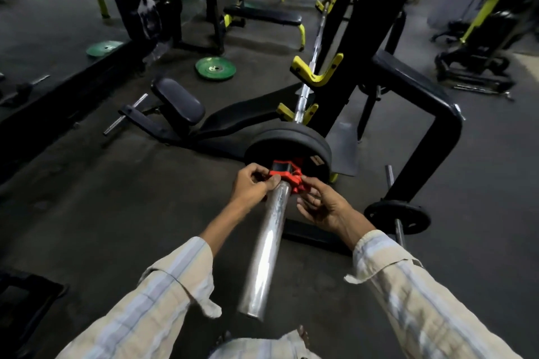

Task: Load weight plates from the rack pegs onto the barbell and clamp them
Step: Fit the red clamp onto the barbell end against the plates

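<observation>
The chrome barbell sleeve (267,251) points toward me, with the bar resting in yellow rack hooks (318,73) farther back. Two black weight plates (288,143) sit on the sleeve, side by side. A red clamp collar (284,173) is on the sleeve right against the near plate. My left hand (252,185) pinches the collar's left side. My right hand (320,202) holds its right side, fingertips on the red lever.
A small black plate (398,216) sits on a rack peg at the right. A black bench (178,103) lies left of the rack. A green plate (215,68) lies on the floor beyond it. The black rack frame (423,114) stands on the right.
</observation>
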